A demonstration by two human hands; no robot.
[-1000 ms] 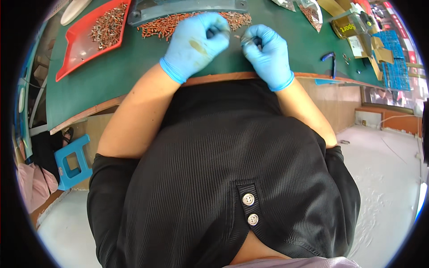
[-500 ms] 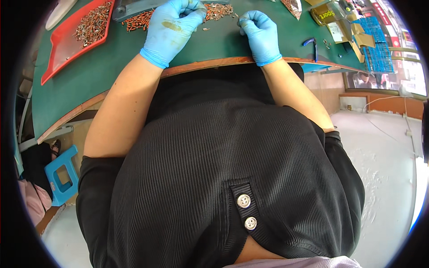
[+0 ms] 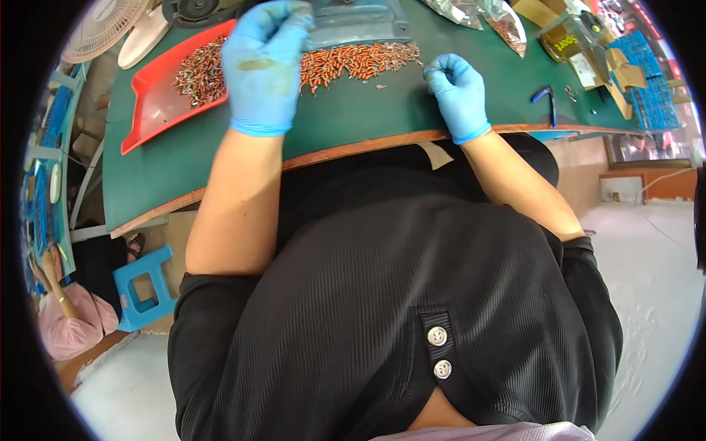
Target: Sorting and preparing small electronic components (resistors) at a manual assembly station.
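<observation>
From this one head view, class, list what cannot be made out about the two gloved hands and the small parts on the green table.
- Left hand: its fingertips curl away at the top, so any held part is hidden.
- Right hand: a closed fist; what it pinches is too small to tell.
- Orange parts: too small and blurred to identify.
- Red tray: its contents are tiny and its far corner is cut off.

Hands (image 3: 360,70) farther apart now

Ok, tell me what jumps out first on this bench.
The two blue-gloved hands: the left hand reaches up over a row of small orange parts on the green mat, while the right hand is curled beside the row's right end. A red tray of small metal pieces sits far left.
</observation>
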